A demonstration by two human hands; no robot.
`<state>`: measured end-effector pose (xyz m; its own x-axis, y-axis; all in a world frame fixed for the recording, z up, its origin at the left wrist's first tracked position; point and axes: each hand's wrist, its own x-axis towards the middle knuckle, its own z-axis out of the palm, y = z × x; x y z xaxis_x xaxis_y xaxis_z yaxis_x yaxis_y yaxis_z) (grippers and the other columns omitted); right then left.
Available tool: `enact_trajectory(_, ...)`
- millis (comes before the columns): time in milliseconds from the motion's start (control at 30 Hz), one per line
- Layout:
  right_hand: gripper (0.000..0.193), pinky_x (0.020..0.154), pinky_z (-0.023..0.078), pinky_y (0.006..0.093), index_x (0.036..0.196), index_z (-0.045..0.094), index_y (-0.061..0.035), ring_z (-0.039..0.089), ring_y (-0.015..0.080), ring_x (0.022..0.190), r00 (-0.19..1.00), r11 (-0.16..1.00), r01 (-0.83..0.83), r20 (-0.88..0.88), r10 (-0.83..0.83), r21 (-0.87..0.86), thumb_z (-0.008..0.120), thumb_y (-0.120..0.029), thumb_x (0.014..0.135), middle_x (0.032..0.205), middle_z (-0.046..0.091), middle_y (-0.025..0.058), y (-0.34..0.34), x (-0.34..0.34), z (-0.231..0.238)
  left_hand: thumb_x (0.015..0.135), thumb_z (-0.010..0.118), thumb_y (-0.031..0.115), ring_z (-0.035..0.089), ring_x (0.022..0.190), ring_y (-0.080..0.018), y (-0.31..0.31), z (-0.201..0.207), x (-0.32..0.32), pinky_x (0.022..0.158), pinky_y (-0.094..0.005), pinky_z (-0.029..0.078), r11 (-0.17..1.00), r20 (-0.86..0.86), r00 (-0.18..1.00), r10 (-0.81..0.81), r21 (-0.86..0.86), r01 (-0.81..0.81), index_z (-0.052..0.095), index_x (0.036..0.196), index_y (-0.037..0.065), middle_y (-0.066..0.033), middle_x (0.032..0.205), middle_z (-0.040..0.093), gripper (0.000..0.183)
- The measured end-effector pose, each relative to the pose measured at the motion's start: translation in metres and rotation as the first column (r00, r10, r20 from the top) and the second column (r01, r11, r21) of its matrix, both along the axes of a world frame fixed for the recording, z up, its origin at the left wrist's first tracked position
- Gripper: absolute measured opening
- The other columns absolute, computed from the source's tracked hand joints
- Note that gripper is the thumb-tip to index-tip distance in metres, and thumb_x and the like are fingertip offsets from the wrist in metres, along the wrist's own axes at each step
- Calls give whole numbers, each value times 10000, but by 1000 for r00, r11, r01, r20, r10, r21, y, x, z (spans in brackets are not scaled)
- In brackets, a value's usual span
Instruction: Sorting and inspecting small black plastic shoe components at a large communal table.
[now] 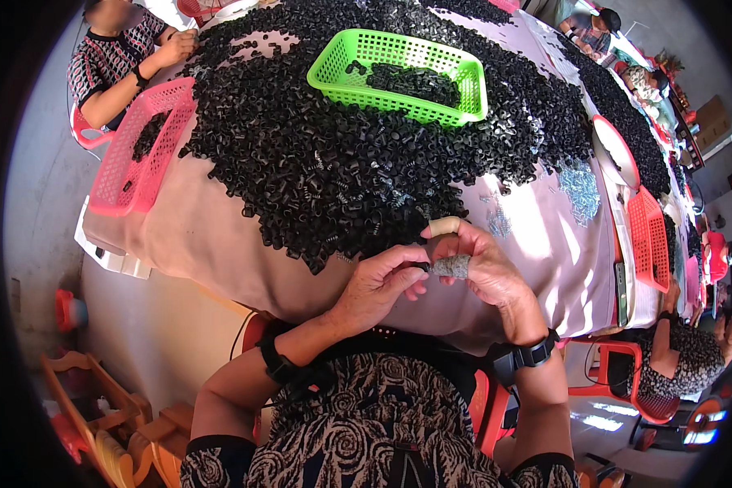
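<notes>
Hands at work over the near edge of the bench (220, 244), torso close up against it. Left hand (376, 286) pinches a small black part (421, 266) between thumb and fingertips, just off the near fringe of the heap. Right hand (492, 264) curled close by, wrapped digits toward the part; cannot tell whether it grips anything.

Room: bare cloth on the left between the heap and the pink basket (110, 191); another bare, sun-streaked stretch right of the hands. Ahead, the black heap (350, 187) comes down almost to the fingers. Green basket (407, 111) sits well forward, ringed by loose parts. Coral basket (649, 236) at the right edge, a round tray (616, 154) just beyond it.

Count: two hands, one part in the pinch, three baskets near (green, pink, coral), one round tray, two patches of springs, the larger (579, 191) near the tray, the smaller (498, 221) nearer the right hand. Heap beyond counting.

Materials: baskets of perforated, plastic-looking stuff, oblong, walls flaring. Heap pieces small, black, curved, with a slight sheen; some coiled, metallic springs among them. Cloth pinkish-grey, draping in soft folds. Right hand's digit wraps: one smooth beige, one rough grey. Tray pale inside, red rim.
</notes>
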<state>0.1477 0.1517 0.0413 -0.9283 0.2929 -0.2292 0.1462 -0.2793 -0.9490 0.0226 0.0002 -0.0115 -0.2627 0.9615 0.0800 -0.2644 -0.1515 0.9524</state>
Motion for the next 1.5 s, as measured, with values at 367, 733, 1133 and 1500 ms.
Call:
enact_trajectory(367,374,670,437,191,1142,530,-54,530,38,757,968,922,225,-179,-175,314,600,89,804,836,589,-4,-24,-5,-10,956,482,76,631,807,-152,0,-7,-1,732,-288,529,1000,117,993,8,-5,-8,513,1177,10,-90,950,624,233)
enact_trajectory(733,360,690,440,185,1137,541,-50,527,30,770,965,887,238,-203,-169,396,591,103,815,848,591,-17,-24,-4,-10,969,460,109,631,842,-160,-1,-6,-2,760,-301,528,999,222,975,-18,-33,26,504,1190,23,-89,966,624,241)
enact_trajectory(1133,299,665,485,207,1071,573,-42,563,44,762,969,841,201,-230,-94,503,635,77,805,847,611,4,-25,1,-5,968,467,113,635,831,-162,-1,-5,-1,753,-304,528,1000,208,978,-22,-14,25,508,1187,33,-91,957,629,237)
enact_trajectory(1500,196,691,431,183,979,632,-31,508,24,741,862,664,504,-281,-421,552,581,84,828,801,578,-48,0,14,5,959,478,102,635,834,-186,1,-6,-4,743,-337,538,999,290,957,33,9,-37,504,1156,32,-112,961,622,211)
